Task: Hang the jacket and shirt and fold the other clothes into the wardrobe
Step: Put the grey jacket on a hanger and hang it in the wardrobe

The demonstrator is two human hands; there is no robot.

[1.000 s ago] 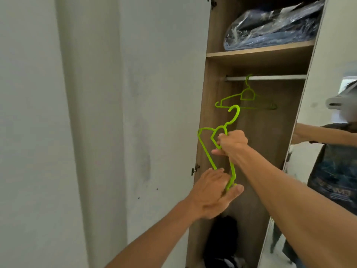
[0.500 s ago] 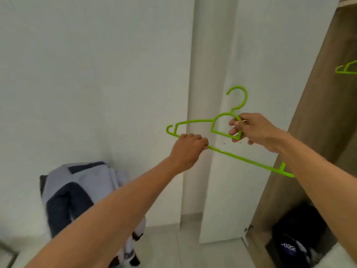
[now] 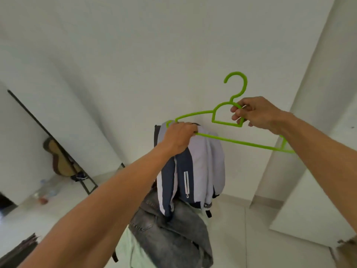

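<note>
White walls [image 3: 135, 45], tiled floor [image 3: 241, 229], jacket [image 3: 201, 161]

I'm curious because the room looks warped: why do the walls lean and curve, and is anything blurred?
Head view: the wide lens bends the walls and tilts the black frame at left; the green hanger, left hand and right hand look sharp; the floor bottles are smeared; light is soft and even, no glare.

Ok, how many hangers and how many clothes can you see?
Bright green plastic hanger: 1
Clothes: 3 (white-and-navy zip jacket, grey denim jeans, pale green garment)
Total: 4
</note>
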